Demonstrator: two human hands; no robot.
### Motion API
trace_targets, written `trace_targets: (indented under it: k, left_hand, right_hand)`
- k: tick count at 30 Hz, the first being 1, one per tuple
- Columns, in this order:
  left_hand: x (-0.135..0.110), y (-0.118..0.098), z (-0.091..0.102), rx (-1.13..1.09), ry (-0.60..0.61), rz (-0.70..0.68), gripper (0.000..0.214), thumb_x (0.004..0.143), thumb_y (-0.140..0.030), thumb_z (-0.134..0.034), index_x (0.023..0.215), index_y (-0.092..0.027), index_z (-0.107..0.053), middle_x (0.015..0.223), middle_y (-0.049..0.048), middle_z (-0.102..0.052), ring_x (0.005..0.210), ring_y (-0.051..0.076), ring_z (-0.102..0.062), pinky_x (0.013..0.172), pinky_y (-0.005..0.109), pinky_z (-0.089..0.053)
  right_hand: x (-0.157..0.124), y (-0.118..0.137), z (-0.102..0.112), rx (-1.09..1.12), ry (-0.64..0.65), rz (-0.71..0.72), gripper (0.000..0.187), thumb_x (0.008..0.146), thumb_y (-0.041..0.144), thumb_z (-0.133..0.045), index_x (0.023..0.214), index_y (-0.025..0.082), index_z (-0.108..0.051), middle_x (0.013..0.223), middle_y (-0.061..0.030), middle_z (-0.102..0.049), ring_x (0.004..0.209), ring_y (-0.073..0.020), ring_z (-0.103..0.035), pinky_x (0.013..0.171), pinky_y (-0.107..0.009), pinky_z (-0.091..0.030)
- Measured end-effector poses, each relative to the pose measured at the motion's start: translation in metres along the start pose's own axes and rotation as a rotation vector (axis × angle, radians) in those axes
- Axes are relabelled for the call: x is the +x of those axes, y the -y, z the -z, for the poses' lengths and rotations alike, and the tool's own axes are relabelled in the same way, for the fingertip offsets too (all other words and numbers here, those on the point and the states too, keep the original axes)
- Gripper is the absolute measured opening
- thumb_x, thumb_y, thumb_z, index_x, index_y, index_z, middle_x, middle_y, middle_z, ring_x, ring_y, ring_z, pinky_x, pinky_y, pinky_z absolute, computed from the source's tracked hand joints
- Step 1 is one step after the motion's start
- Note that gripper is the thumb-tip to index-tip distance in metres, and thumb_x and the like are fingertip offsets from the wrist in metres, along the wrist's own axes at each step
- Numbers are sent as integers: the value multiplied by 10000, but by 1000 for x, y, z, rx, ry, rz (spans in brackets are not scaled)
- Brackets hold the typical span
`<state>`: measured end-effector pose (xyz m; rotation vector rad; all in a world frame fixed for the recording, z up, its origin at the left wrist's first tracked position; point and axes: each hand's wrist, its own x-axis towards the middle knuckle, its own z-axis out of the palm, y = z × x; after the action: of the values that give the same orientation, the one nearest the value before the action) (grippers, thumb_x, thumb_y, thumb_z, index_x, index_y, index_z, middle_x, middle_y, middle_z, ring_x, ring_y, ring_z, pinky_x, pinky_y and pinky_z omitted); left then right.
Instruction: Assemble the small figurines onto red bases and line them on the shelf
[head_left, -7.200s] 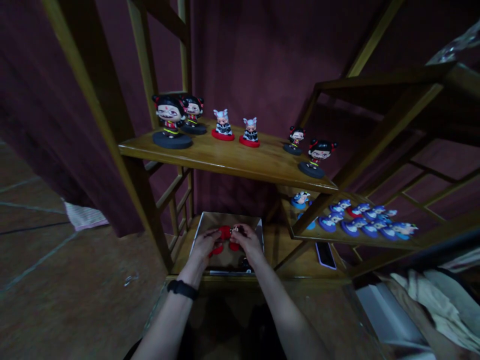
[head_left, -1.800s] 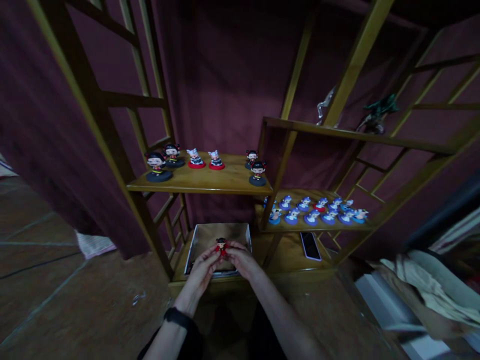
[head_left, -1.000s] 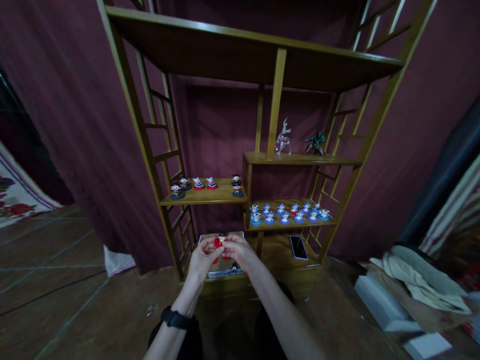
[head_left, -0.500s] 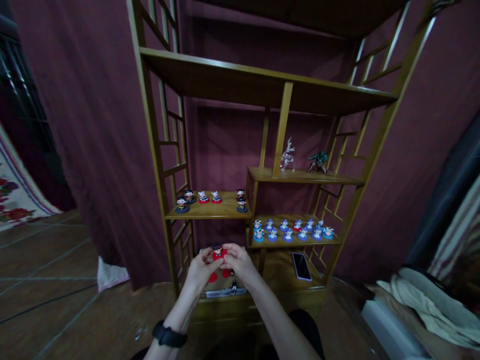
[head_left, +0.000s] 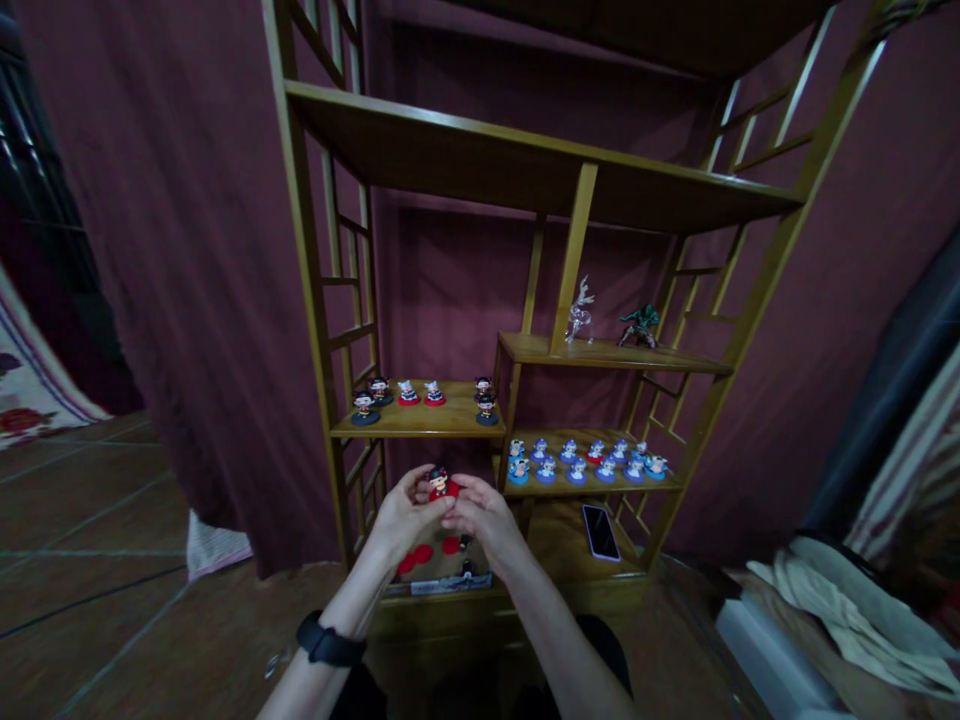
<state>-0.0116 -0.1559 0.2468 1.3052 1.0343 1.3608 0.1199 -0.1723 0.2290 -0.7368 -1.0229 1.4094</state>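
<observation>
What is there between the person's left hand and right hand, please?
A small dark-haired figurine on a red base, held up by both the left hand and the right hand, as the head view shows.

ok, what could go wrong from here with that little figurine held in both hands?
1. Only fingertips of the left hand and right hand pinch the small black-haired figurine on a round red base; a slip could drop it into the open grey box below, onto the loose red discs.
2. A black-based figurine stands near the front corner of the wooden middle shelf; a reaching arm might topple it.
</observation>
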Motion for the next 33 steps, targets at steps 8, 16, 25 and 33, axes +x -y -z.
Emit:
trace_targets:
  k: [8,16,25,33]
  left_hand:
    - [19,-18,0,52,-15,-119,596,487,-291,-768,1013,-150,-527,813,15,-610,732,134,-580,707,285,-474]
    - [88,-51,-2,176,-71,-341,608,471,-311,-774,1005,-156,-527,764,-14,-574,700,122,-559,717,286,-461]
    - [165,-55,-28,807,-30,-316,577,594,-342,-720,1101,-174,-501,974,76,-646,847,185,-596,734,278,-428]
    - [177,-51,-58,1158,-49,-226,386,673,-340,-629,1001,-176,-510,1031,143,-629,976,268,-575,731,307,-416]
  right_hand:
    - [-6,7,12,-57,17,47,478,660,347,-665,1092,185,-540,900,-51,-631,680,-119,-592,644,-288,-495]
    - [-30,-64,97,-509,-62,62,241,722,322,-553,901,175,-622,830,-57,-661,710,-175,-604,627,-294,-467]
    - [-88,-90,191,-1202,-230,61,356,767,122,-361,940,233,-651,938,-61,-678,887,-193,-636,809,-284,-457]
    - [-115,-104,224,-1449,-143,41,536,687,7,-305,993,286,-646,1007,-60,-649,921,-167,-618,798,-233,-455]
